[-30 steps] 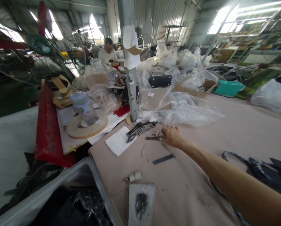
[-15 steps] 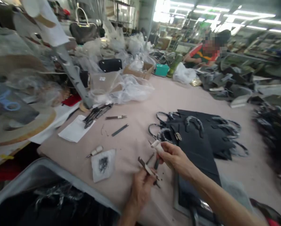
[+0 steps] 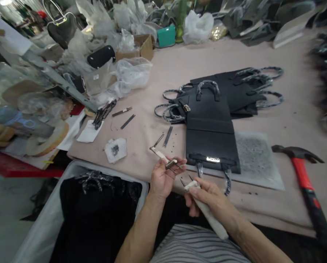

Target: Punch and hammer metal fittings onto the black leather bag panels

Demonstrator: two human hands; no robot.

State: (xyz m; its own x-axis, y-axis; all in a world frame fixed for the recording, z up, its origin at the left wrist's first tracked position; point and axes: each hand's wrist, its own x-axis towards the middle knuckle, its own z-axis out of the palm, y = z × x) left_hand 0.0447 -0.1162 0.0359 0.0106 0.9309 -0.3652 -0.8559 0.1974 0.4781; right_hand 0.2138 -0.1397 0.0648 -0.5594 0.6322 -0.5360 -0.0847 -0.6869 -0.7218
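My left hand (image 3: 162, 179) is turned palm up near the table's front edge, its fingers curled around a slim metal tool with a white-wrapped middle (image 3: 160, 153). That tool has a bent far end and thin prongs by my fingers; its exact kind is unclear. Close beside it, my right hand (image 3: 211, 197) grips a white-wrapped tool with two thin metal points (image 3: 211, 219). The points face my left hand but are apart from it. Just beyond lies a black bag panel (image 3: 209, 140) with a shiny metal plate and plastic-wrapped handles.
At right a claw hammer (image 3: 301, 171) lies beside a speckled translucent sheet (image 3: 258, 157). Flat metal strips (image 3: 168, 136) and a white packet of small dark pieces (image 3: 115, 150) lie left. A grey bin (image 3: 70, 170) with black bags stands below. Cardboard box (image 3: 147, 47) and plastic bags sit behind.
The view has tilted down, bringing the hammer and striped clothing into sight. My left hand has turned palm up. My right hand has drawn back toward me, both still holding their tools.
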